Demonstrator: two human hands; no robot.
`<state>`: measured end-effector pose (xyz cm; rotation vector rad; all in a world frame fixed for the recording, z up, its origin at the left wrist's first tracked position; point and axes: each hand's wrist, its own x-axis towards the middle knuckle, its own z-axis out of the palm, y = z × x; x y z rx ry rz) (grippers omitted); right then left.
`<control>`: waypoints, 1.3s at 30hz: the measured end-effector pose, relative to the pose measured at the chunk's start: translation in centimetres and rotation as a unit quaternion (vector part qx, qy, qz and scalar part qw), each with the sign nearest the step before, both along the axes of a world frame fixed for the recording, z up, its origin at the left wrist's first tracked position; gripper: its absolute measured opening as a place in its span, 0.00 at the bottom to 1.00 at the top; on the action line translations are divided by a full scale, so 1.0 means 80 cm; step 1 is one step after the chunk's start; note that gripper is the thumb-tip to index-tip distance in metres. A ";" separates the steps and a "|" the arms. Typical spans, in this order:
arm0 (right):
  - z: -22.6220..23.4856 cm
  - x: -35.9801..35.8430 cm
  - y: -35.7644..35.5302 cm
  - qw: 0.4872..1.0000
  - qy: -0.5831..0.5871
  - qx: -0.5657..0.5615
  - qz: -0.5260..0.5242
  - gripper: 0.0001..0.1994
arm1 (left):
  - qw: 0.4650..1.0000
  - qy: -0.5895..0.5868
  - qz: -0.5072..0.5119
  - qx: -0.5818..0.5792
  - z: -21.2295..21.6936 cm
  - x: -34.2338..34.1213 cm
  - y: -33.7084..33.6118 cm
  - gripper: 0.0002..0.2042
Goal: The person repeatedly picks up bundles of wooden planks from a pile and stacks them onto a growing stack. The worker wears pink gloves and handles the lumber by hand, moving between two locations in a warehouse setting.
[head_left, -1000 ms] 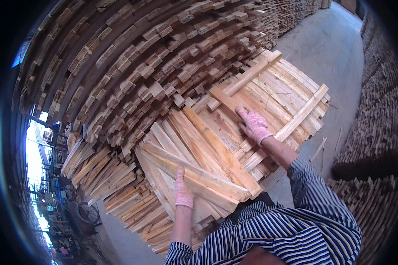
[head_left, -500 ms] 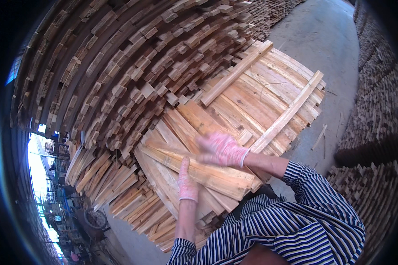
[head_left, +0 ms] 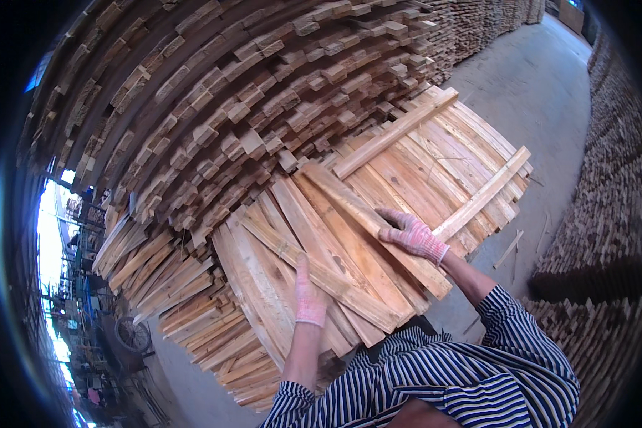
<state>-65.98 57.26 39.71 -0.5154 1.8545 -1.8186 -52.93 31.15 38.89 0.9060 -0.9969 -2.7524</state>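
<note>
Both hands wear pink-and-white knit gloves. My right hand (head_left: 415, 237) is closed around a long wooden board (head_left: 367, 214), which lies tilted beside the cross strip, its near end toward my body. My left hand (head_left: 311, 296) has its thumb over the edge of a narrower wooden plank (head_left: 335, 285); its fingers are hidden underneath. That plank rests slantwise over several loose boards (head_left: 253, 274), fanned out on the near part of the pile.
Across the far boards lie two cross strips (head_left: 399, 132) (head_left: 485, 194). A tall stack of lumber (head_left: 264, 93) rises at the left, another stack (head_left: 599, 235) at the right. Grey concrete floor (head_left: 521, 93) runs between them. Shorter offcuts (head_left: 185, 285) and a wheel (head_left: 132, 334) are at lower left.
My right hand has moved right, away from my left hand, and now grips a board that has turned and shifted rightward. My left hand stays at its plank. The view has shifted slightly.
</note>
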 end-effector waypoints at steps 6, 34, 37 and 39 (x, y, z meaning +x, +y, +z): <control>0.012 -0.025 -0.091 0.905 0.218 0.364 -0.006 0.29 | 0.998 0.028 0.036 0.045 0.001 0.010 -0.012 0.37; 0.092 0.066 0.001 0.891 0.212 0.401 0.017 0.41 | 0.987 0.009 -0.155 0.041 0.012 -0.053 0.138 0.30; 0.094 0.050 0.008 0.928 0.110 0.351 -0.063 0.35 | 0.858 0.044 -0.233 -0.455 0.012 -0.066 0.112 0.31; 0.066 0.015 0.024 0.929 0.139 0.333 -0.082 0.35 | 0.694 0.043 -0.246 -0.675 0.010 -0.081 0.095 0.34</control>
